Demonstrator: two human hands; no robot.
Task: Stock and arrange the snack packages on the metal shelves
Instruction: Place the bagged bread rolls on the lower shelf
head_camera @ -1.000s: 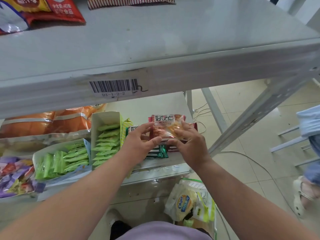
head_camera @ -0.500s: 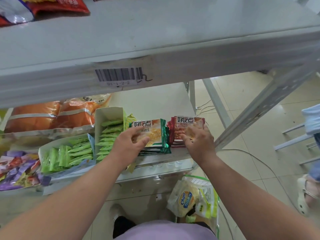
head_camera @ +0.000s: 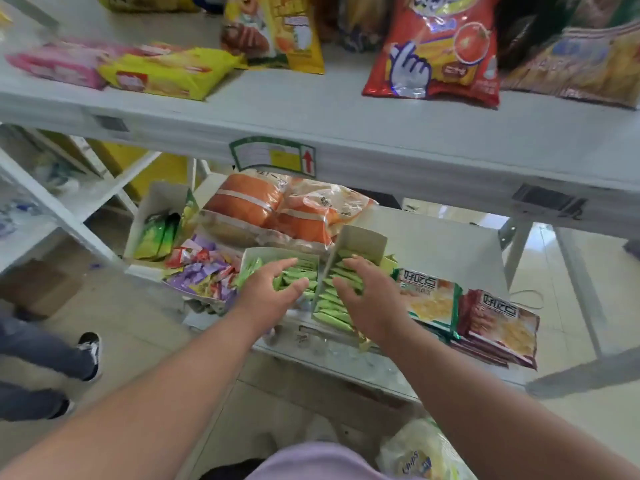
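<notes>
Green sachet boxes [head_camera: 304,282] at frame centre now draw both hands, left hand [head_camera: 273,296] and right hand [head_camera: 367,299] spread loosely, holding nothing; the biscuit packs [head_camera: 467,317] released moments ago lie stacked lower right, suggesting tidying comes next.

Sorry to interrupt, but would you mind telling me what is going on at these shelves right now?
A person is stocking snacks on the lower metal shelf. The left hand and right hand reach with loosely spread fingers over two open boxes of green packets, holding nothing. Two stacks of biscuit packs lie flat to the right of the boxes. Bags of chips stand on the upper shelf.
</notes>
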